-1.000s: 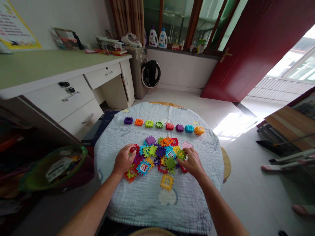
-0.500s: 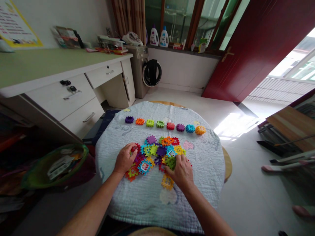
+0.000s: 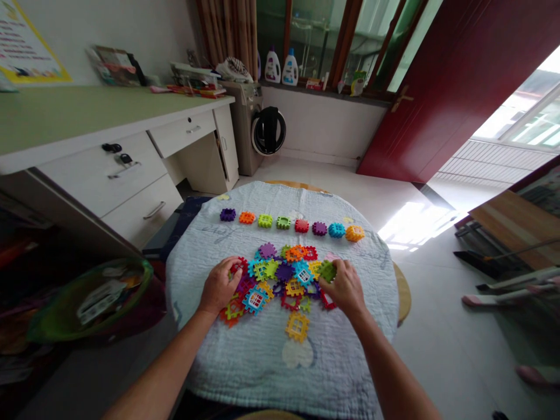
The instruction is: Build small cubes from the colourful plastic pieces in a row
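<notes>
Tile (image 3: pixel 327 272), green, pinched between thumb and fingers of right hand (image 3: pixel 347 286), at pile's (image 3: pixel 285 272) right edge; left hand (image 3: pixel 220 286) curled at red tile (image 3: pixel 241 263), can't tell if grip pinches it

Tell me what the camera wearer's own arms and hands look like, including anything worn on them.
Both the left hand and right hand are ungloved. The left forearm and right forearm show no sleeves, watch or bracelet. No rings show; nail details are too small to tell.

Both forearms (image 3: pixel 174 353) are bare — left hand (image 3: pixel 219 286) and right hand (image 3: pixel 345 286) too.
</notes>
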`<state>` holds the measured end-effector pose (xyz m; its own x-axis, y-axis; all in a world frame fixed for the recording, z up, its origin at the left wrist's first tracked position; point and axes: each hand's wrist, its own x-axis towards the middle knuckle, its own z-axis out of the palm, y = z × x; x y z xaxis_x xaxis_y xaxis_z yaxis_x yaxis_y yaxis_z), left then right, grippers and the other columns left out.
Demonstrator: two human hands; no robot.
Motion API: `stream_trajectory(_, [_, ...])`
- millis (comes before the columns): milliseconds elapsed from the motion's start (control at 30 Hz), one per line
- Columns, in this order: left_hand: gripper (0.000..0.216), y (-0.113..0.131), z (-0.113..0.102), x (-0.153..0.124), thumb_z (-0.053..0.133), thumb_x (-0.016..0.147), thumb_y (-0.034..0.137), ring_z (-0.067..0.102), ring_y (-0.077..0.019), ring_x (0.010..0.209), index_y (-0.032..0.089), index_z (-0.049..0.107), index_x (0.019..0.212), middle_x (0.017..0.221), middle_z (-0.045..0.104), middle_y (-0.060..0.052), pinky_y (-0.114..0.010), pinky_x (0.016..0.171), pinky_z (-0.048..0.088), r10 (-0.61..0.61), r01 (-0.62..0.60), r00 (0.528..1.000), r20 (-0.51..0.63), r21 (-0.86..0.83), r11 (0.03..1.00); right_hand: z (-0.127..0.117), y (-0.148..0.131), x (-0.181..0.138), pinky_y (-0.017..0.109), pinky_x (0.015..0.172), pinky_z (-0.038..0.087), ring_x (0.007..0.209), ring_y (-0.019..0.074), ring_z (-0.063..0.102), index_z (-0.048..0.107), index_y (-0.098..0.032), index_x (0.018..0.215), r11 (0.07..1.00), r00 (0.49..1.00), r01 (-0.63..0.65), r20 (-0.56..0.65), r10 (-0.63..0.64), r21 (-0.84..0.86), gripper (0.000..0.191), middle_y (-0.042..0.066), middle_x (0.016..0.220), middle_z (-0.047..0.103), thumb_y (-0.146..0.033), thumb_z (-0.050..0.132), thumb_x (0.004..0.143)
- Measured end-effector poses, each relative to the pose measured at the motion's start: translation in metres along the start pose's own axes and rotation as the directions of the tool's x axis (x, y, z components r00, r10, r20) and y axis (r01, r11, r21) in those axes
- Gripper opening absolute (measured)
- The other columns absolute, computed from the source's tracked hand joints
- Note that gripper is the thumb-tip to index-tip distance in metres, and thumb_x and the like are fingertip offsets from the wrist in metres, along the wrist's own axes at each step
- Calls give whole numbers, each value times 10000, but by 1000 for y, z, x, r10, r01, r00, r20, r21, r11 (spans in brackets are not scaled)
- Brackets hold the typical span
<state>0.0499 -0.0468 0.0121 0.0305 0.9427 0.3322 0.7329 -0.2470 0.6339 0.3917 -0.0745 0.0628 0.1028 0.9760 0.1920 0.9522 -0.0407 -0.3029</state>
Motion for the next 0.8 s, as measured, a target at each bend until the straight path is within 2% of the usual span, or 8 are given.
stream_trajectory(133, [246,-1,1,0,483,851,343,616,-239,1091,217,624,1008,1141,672,-84,-414,1014,475,-1,1,1000,-1,-3,1000,-3,41,30,303,765,363,863,214,508,603,-168,1013,998,995,-18,94,23,-61,361,79,956,568,-351,665,709])
stream_trajectory(267, [237,-2,1,1,484,851,345,622,-237,1082,223,624,999,1135,674,-76,-408,1011,477,4,-4,1000,-10,-5,1000,6,61,41,296,757,355,884,222,510,639,-145,1024,996,975,-17,219,37,-92,371,98,969,576,-347,663,714])
stream_trajectory(467, [238,-1,0,1,486,855,342,621,-235,1084,220,624,1005,1133,673,-76,-403,1011,477,11,-11,1000,-2,7,1000,12,70,43,287,786,362,911,215,508,634,-145,1110,999,965,19,264,-6,-49,476,95,1014,577,-337,710,681])
stream_trajectory(667, [241,-3,2,1,490,857,338,619,-239,1087,215,625,1015,1140,672,-79,-414,1008,478,18,-18,1000,-5,12,1000,13,73,44,287,796,366,893,201,513,655,-148,1046,999,965,37,259,-31,-17,403,77,970,582,-299,702,675])
stream_trajectory(800, [240,-4,3,0,491,864,334,619,-242,1087,208,632,1012,1140,672,-83,-421,1003,479,25,-25,1000,-12,18,1000,11,68,51,296,785,378,857,200,519,653,-148,1028,999,977,47,210,-44,-8,388,75,947,583,-319,694,683])
